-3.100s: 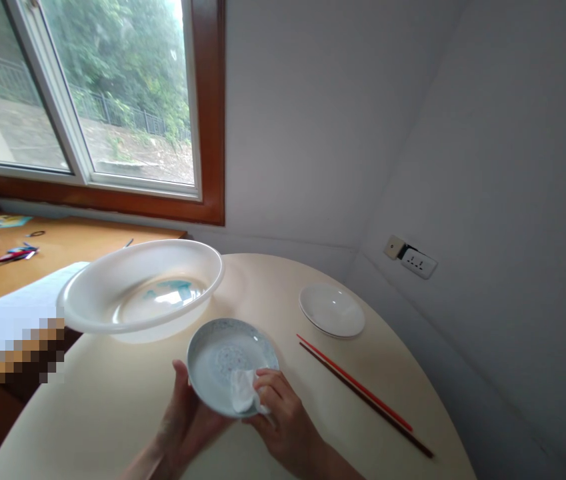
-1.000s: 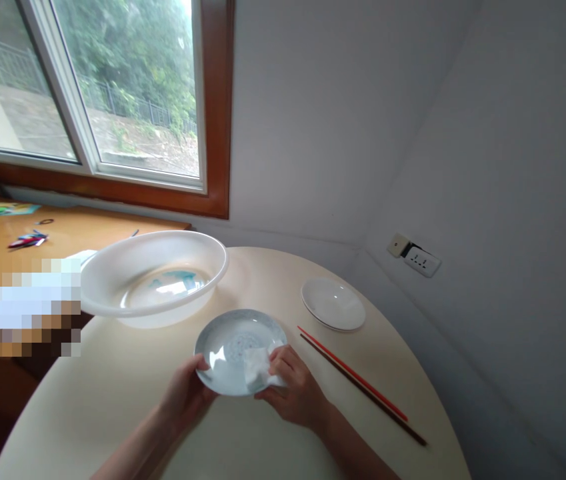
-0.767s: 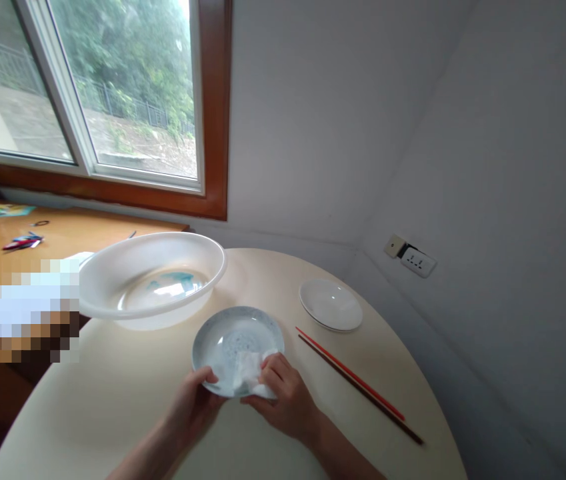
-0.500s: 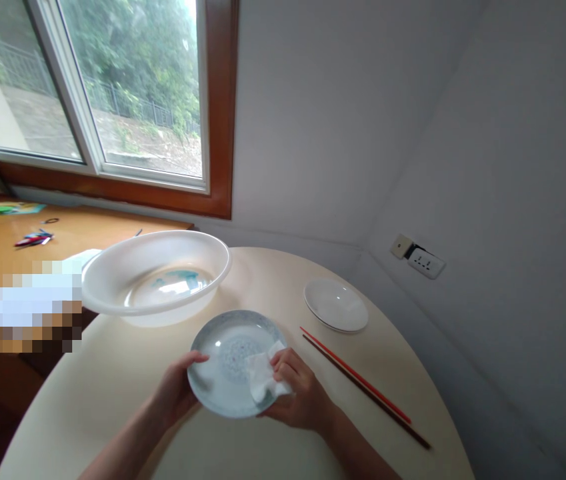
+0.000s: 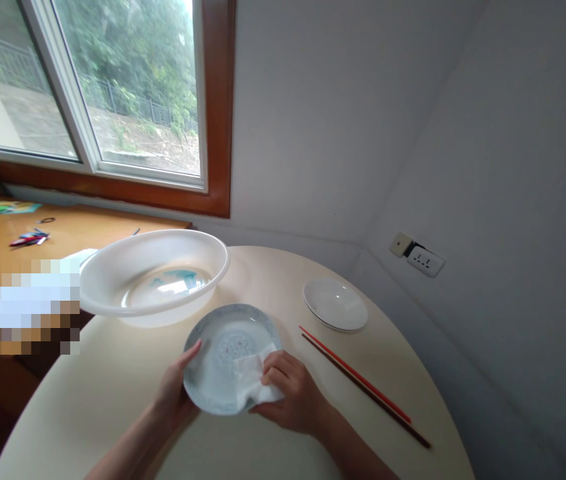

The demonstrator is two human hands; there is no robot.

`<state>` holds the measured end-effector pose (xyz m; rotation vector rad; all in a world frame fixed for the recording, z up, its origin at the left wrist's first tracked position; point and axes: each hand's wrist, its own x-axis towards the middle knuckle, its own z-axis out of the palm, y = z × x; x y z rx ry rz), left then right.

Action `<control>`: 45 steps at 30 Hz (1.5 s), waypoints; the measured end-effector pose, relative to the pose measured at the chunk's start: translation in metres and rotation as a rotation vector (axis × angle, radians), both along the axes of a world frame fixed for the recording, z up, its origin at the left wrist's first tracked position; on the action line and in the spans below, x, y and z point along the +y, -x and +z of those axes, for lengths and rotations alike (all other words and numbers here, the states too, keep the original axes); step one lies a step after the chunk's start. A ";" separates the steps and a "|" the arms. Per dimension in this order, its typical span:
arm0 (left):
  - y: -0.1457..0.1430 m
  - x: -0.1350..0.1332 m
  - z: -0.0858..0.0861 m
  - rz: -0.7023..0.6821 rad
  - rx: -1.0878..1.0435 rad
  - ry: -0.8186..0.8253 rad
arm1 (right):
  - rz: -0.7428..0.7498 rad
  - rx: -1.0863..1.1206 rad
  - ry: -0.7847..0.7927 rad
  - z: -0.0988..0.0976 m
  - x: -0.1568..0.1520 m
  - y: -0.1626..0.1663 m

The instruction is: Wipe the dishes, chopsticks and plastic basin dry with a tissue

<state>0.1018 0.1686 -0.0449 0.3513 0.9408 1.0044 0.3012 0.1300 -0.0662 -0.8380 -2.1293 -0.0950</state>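
Observation:
A grey-blue patterned plate [image 5: 217, 333] is held tilted over the table in the head view. My left hand [image 5: 175, 387] grips its left edge, thumb on the upper face and the other fingers underneath, mostly hidden. A crumpled white tissue [image 5: 249, 381] lies against the plate's lower right part. My right hand [image 5: 295, 393] is closed on that tissue and presses it to the plate near the rim. To the right of my right hand lie a red chopstick [image 5: 355, 373] and a dark brown chopstick [image 5: 367, 392], side by side.
A large whitish plastic basin [image 5: 155, 307] stands at the back left of the round cream table [image 5: 73, 407]. White dishes [image 5: 335, 303], apparently stacked, sit at the right. Pens [image 5: 30, 239] lie on a wooden desk [image 5: 87, 220] under the window. A wall socket [image 5: 425, 261] is at the right.
The tissue and my right hand have slid a little left across the plate. My left thumb has risen along the rim, and the plate has shifted slightly left and up.

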 end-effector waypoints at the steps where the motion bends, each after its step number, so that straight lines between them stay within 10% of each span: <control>1: 0.002 0.002 0.000 -0.002 -0.001 0.001 | -0.006 -0.040 -0.004 0.001 0.002 -0.005; 16: 0.009 -0.008 0.004 -0.605 -0.238 0.060 | -0.106 -0.204 -0.120 -0.005 0.008 -0.020; 31: 0.006 -0.001 0.002 -0.198 -0.098 0.133 | -0.294 0.200 -0.252 0.003 0.005 -0.026; 39: 0.006 0.001 0.002 -0.133 -0.075 0.117 | -0.195 0.653 0.306 -0.015 -0.006 0.002; 45: 0.005 0.001 -0.005 -0.142 -0.022 0.106 | -0.270 0.748 0.284 -0.029 -0.015 0.015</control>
